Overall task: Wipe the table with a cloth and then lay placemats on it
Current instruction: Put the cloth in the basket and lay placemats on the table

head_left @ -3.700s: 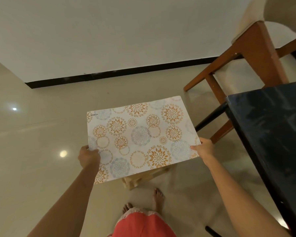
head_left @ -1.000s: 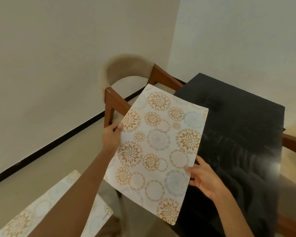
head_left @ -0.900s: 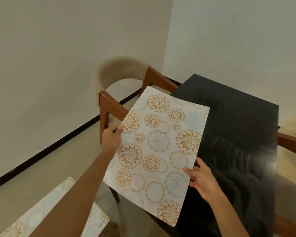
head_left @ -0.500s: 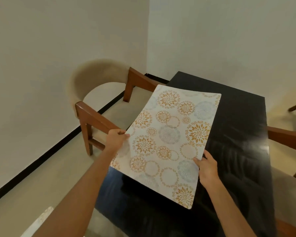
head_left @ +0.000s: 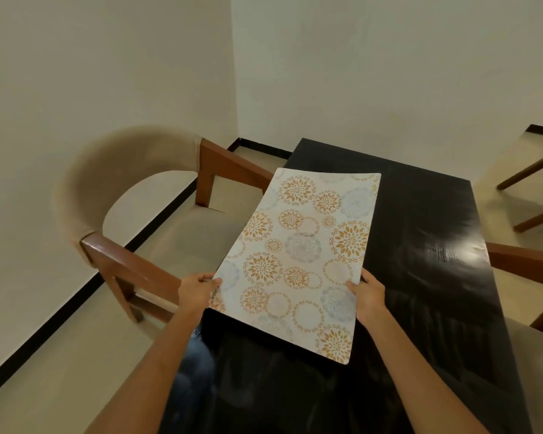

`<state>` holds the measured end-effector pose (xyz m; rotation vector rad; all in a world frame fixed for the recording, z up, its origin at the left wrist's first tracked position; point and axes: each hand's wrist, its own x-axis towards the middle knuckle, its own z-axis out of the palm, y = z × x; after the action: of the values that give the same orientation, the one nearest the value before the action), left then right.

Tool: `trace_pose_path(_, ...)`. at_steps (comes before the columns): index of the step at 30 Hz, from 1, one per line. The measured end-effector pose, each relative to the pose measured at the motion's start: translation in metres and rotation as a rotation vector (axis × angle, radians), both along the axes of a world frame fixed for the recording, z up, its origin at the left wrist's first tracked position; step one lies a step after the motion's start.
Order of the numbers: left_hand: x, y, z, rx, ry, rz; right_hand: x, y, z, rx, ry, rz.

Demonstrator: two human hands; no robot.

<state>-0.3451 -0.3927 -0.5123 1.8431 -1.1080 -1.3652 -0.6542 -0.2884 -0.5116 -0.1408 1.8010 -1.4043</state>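
A white placemat (head_left: 304, 255) printed with orange and pale blue flower circles hangs over the left half of the black table (head_left: 427, 233), long side running away from me. My left hand (head_left: 196, 291) grips its left edge near the closer end. My right hand (head_left: 369, 297) pinches the right edge, thumb on top. The mat's far end droops toward the tabletop; I cannot tell whether it touches. No cloth is in view.
A beige padded chair with brown wooden arms (head_left: 132, 214) stands at the table's left side. Another wooden chair arm (head_left: 527, 264) juts in at the right. Chair legs (head_left: 533, 195) show at the far right. White walls close in behind.
I turned from the floor to the table, carrying the placemat. Over the last second the mat moved forward and lower over the tabletop, and a second mat at lower left left the view.
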Motion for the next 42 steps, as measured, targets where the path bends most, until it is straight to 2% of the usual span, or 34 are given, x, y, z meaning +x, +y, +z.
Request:
trace_pose_path(8, -0.011, -0.019, -0.031, 0.109, 0.057, 0.05, -0.02, -0.026, -0.027, 0.096, -0.016, -0.069)
trace_pose_path(22, -0.017, -0.012, -0.044, 0.017, -0.028, 0.112, -0.038, -0.048, -0.036, 0.155, 0.017, 0.017)
trace_pose_path(31, -0.02, -0.002, -0.043, -0.007, -0.049, 0.191, -0.033, -0.038, -0.033, 0.164, 0.085, -0.072)
trace_pose_path(42, -0.021, 0.006, -0.039, -0.041, -0.065, 0.242, -0.033, -0.028, -0.047, 0.278, 0.221, -0.142)
